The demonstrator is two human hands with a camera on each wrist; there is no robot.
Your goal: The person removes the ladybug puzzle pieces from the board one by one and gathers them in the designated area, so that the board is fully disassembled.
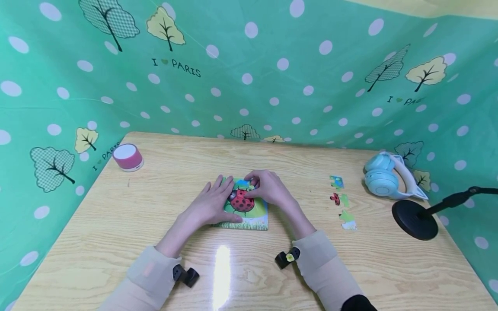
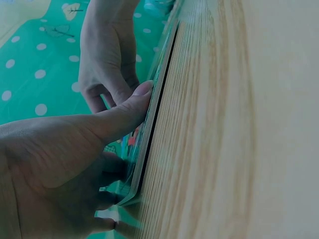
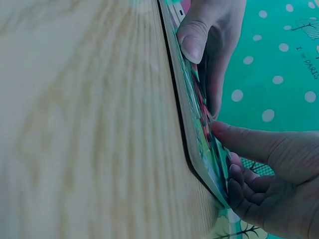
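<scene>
A ladybug jigsaw puzzle point(image 1: 254, 211) lies in its flat board at the middle of the table. My left hand point(image 1: 210, 203) rests over the puzzle's left side with fingers spread, its thumb along the lower part. In the left wrist view that thumb point(image 2: 132, 109) lies over the board's near edge. From the upper right, my right hand point(image 1: 270, 188) pinches a green puzzle piece point(image 1: 251, 186) over the puzzle's top part. In the right wrist view, the thumb point(image 3: 244, 139) touches the puzzle surface; the fingers partly hide the piece.
Several loose puzzle pieces point(image 1: 337, 182) lie in a column to the right. Beyond them are blue headphones point(image 1: 383, 177) and a black round stand base point(image 1: 414, 219) with an arm. A pink cylinder point(image 1: 128, 158) stands at the back left. Polka-dot cloth point(image 1: 272, 69) hangs behind the wooden table point(image 1: 175, 151).
</scene>
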